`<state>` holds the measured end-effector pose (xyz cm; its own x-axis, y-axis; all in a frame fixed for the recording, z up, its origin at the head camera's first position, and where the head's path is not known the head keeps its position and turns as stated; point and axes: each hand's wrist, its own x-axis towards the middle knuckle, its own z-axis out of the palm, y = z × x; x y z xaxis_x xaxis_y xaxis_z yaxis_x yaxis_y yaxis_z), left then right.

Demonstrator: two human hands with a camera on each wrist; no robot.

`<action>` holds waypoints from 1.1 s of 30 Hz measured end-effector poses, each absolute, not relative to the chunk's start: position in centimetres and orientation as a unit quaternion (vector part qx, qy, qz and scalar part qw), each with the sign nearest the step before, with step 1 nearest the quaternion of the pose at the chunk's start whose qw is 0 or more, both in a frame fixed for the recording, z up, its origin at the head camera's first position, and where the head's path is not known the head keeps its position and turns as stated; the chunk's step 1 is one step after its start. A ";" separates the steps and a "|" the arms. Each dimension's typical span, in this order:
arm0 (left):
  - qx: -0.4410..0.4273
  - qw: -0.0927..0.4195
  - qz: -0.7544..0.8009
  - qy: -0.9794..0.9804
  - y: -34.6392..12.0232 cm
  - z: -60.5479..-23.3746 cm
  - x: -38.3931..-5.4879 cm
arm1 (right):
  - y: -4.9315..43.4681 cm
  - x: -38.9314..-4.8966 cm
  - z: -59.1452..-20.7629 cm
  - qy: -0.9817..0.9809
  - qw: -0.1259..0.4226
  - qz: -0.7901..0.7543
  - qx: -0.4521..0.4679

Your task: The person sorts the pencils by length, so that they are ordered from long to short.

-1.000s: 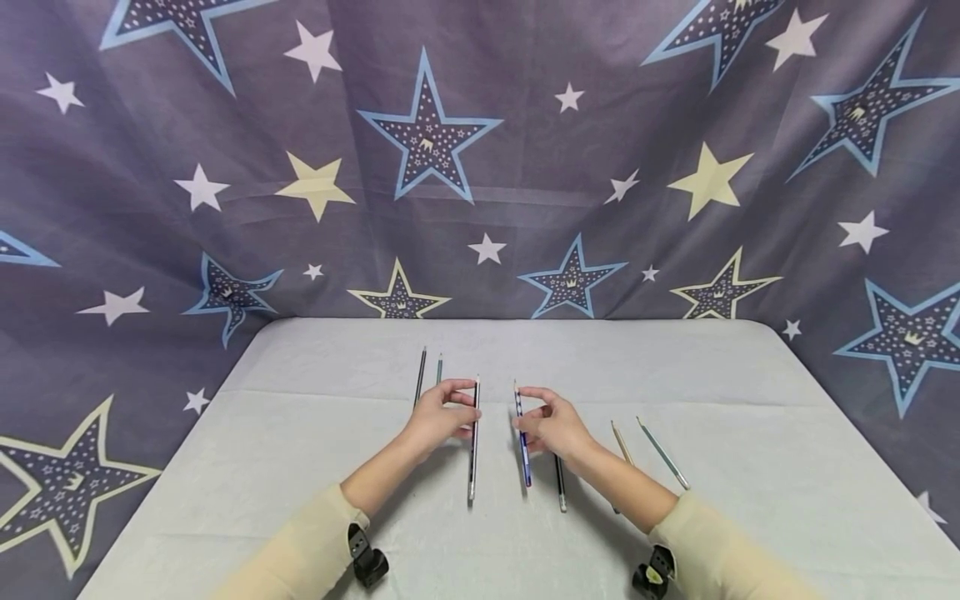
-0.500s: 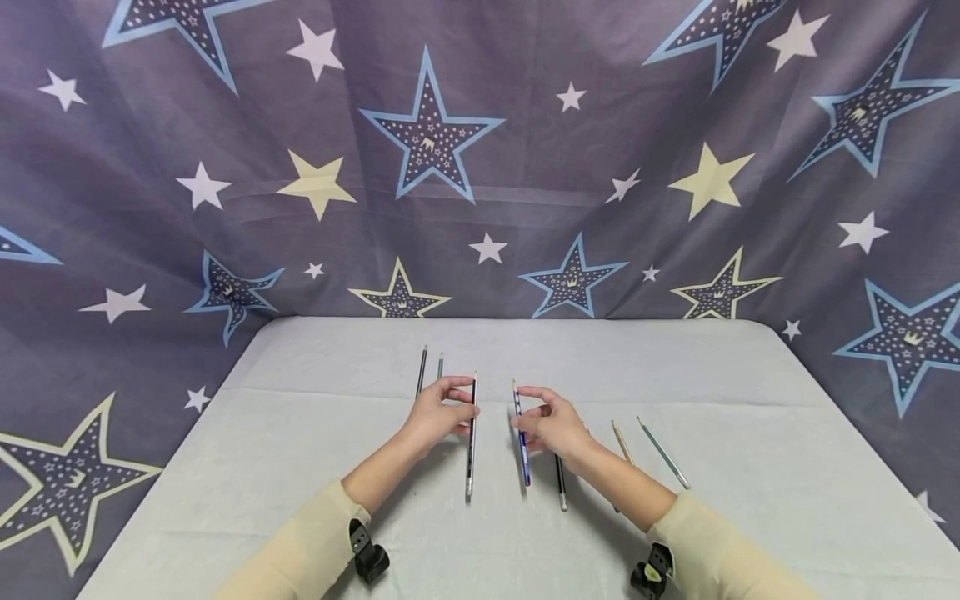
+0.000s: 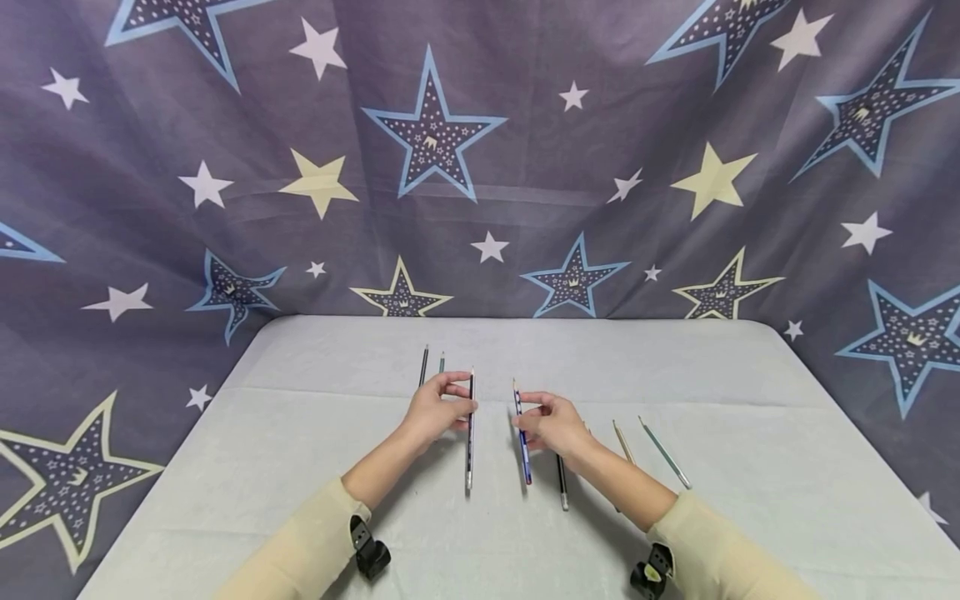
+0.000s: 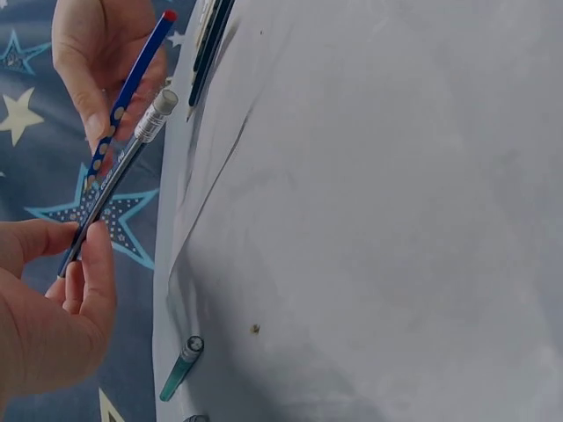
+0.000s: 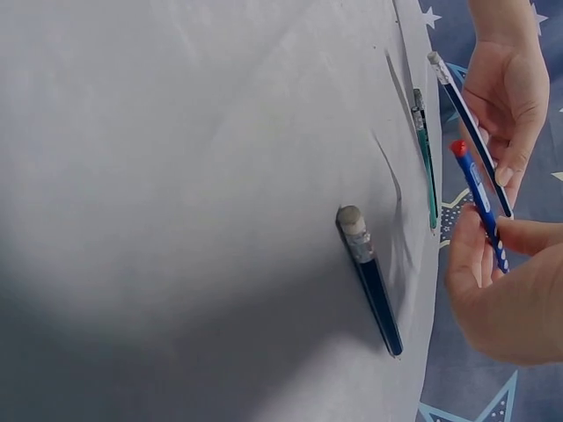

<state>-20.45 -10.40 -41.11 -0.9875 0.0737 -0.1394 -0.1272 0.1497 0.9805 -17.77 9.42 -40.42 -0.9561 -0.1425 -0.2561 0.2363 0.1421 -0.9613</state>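
My left hand (image 3: 438,410) pinches a dark pencil (image 3: 470,446) with a white eraser end, its point away from me. Across a small gap, my right hand (image 3: 553,427) pinches a blue pencil (image 3: 523,450) with pale spots and a red end. Both pencils are held above the table, apart from each other. In the left wrist view the eraser (image 4: 164,101) and metal band of the dark pencil show clearly. The right wrist view shows the red end (image 5: 458,148) of the blue one.
Behind my left hand lie a black pencil (image 3: 423,364) and a green pencil (image 3: 442,362). By my right forearm lie another black pencil (image 3: 562,483), a gold pencil (image 3: 623,442) and a teal pencil (image 3: 664,452). A starry curtain (image 3: 510,167) hangs behind the white-covered table (image 3: 300,467).
My left hand has moved slightly left and away from me with the dark pencil. The right hand and the blue pencil have stayed nearly still.
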 end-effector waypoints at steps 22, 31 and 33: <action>-0.019 0.053 0.629 0.776 -10.8 -40.2 -22.1 | 9.6 -17.9 -40.7 0.724 0.148 -0.672 0.036; -0.031 0.050 0.620 0.783 -11.1 -40.4 -22.9 | 9.7 -17.7 -40.7 0.726 0.147 -0.671 0.036; -0.032 0.048 0.614 0.787 -11.1 -40.5 -23.1 | 9.8 -17.6 -40.6 0.726 0.146 -0.671 0.036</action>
<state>-23.06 -11.14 -40.51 -0.9933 0.0090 -0.1150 -0.1093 0.2432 0.9638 -17.62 9.76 -40.59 -0.9545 -0.1447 -0.2606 0.2483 0.0980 -0.9637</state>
